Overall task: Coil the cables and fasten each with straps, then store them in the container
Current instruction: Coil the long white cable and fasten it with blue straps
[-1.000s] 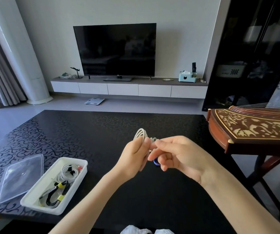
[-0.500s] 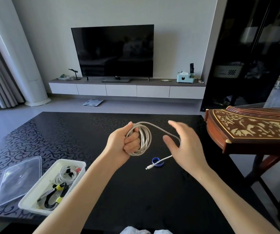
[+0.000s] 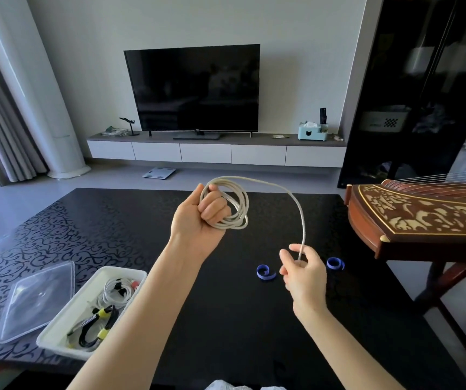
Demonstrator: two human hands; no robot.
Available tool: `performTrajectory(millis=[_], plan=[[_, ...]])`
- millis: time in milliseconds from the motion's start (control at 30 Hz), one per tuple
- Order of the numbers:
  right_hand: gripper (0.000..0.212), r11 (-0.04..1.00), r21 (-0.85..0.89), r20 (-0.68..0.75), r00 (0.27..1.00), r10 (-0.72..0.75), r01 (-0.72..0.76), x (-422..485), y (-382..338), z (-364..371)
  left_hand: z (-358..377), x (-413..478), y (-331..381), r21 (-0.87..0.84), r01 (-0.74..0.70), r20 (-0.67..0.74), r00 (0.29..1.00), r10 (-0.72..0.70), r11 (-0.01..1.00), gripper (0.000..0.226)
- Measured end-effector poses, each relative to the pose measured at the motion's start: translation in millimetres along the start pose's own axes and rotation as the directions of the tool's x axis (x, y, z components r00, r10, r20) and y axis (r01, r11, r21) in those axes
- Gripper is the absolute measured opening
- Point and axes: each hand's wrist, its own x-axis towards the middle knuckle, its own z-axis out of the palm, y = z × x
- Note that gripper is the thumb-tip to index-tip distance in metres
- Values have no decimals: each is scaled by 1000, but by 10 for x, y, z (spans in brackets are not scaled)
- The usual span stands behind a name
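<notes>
White braided cable point(image 3: 237, 211), head view: several loose loops are gathered in the left hand point(image 3: 198, 218), whose fingers are curled round one side of the coil, held raised above the glossy black patterned table point(image 3: 226, 319). A free tail arcs up from the coil and down to the right hand point(image 3: 302, 273), where it is pinched between thumb and fingertips; its plug is hidden in the grip. The cable is judged light, soft and slightly springy, so the loops may be expected to fan open if the left fist is loosened. It is best held where the turns cross, with the tail guided close to its end. Two curled blue fabric straps point(image 3: 265, 273) point(image 3: 335, 263) lie on the table on either side of the right hand, within easy reach. The strapping step is judged not yet begun. At the near left edge stands the white rectangular plastic container point(image 3: 70, 305), in which a coiled white cable point(image 3: 116, 291) and a black cable bound with yellow straps point(image 3: 96, 325) are already stored. Its clear plastic lid point(image 3: 37, 299) lies just beside it. The tabletop is judged hard and slick, so a released coil could slide. Beyond it are seen a dark wall-side television point(image 3: 195, 88) on a low white bench point(image 3: 215, 150), a floor scale point(image 3: 159, 173), and, at right, a carved red-brown wooden zither point(image 3: 423, 215) before a black cabinet point(image 3: 423, 80).
</notes>
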Motion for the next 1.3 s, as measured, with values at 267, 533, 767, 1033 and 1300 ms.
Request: performTrajectory(millis=[267,533,767,1033,1300], plan=[[28,368,-577,485,669,-564,729,-27,-205,-322,-114,86,283,-84,-152,-136,981,139,985,42],[20,558,-356,879,471,-73,750,-246,-616,-322,-120,108,210,-57,-28,-106,994,22,998,45],[26,992,72,954,285,-99,103,-268,-1039,-231,-80,-17,-73,515,6,-46,999,21,857,42],[25,922,318,890,404,-211,-219,-142,-1367,-244,25,-246,-249,844,-70,96,995,-21,532,36],[12,931,360,650,732,-205,-59,180,-1358,-255,-97,-239,-243,618,145,108,958,-267,772,45]])
